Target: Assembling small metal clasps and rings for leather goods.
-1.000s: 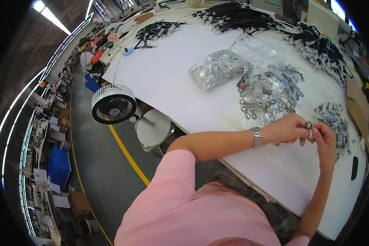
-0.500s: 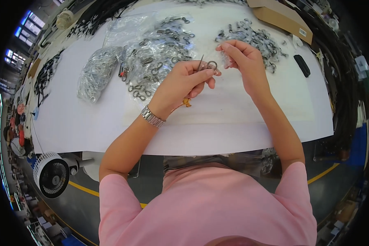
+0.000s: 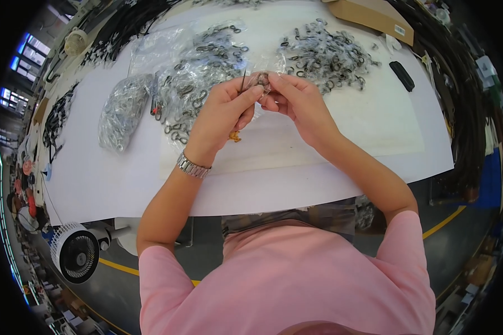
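My left hand [image 3: 223,114], with a metal watch [image 3: 193,166] on its wrist, pinches a thin dark pin-like tool [image 3: 243,81] that stands upright between thumb and fingers. My right hand [image 3: 296,100] meets it fingertip to fingertip and grips a small metal ring clasp [image 3: 262,79]. Both hands hover over the white table [image 3: 123,173]. A small orange-brown piece [image 3: 235,135] lies on the table under my left hand. Just beyond the hands lie a clear bag of metal clasps [image 3: 207,61] and a loose heap of clasps [image 3: 327,58].
A second bag of small metal parts [image 3: 123,109] lies to the left. A flat black object [image 3: 402,75] and a cardboard box [image 3: 371,17] sit at the far right. Black cords [image 3: 123,22] line the table's far edge. A white fan [image 3: 75,255] stands on the floor at lower left.
The view swung from the left side of the table to straight over it. My hands stayed together at the fingertips, working the clasp and tool, and now sit nearer the clasp heaps.
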{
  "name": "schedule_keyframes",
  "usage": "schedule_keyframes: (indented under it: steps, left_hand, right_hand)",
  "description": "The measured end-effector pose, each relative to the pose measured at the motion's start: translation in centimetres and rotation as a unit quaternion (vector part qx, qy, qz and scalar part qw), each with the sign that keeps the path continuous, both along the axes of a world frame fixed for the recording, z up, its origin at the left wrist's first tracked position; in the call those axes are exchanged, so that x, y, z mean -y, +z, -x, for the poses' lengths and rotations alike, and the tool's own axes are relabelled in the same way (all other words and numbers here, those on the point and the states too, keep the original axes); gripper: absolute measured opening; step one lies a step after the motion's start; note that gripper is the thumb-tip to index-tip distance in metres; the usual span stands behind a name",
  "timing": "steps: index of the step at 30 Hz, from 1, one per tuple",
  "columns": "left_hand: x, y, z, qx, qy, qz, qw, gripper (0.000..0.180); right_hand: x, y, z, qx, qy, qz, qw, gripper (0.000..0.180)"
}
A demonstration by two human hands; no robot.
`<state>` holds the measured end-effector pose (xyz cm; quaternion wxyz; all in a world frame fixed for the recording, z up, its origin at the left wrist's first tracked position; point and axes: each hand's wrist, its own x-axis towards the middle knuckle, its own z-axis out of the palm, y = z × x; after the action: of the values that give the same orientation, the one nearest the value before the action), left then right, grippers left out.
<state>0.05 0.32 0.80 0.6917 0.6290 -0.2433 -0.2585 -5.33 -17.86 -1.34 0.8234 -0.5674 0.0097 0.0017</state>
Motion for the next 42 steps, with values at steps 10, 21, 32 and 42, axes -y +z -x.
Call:
schedule_keyframes:
  steps: [10, 21, 32, 42]
  left_hand:
    - [0.0, 0.5, 0.4, 0.037, 0.015, -0.041, 0.998, 0.024]
    - [0.0, 0.0, -0.4, 0.000, 0.076, 0.001, 0.997, 0.024]
    - [0.2, 0.9, 0.9, -0.007, 0.122, -0.004, 0.993, 0.024]
    - [0.5, -0.2, 0.5, 0.018, 0.167, 0.013, 0.986, 0.015]
  right_hand:
    - [0.9, -0.7, -0.8, -0.019, -0.014, -0.068, 0.997, 0.027]
    - [1.4, -0.1, -0.9, -0.052, -0.060, -0.098, 0.992, 0.027]
    - [1.2, -0.4, -0.8, -0.039, -0.068, -0.067, 0.995, 0.028]
    - [0.7, -0.8, -0.7, -0.025, -0.077, -0.053, 0.995, 0.031]
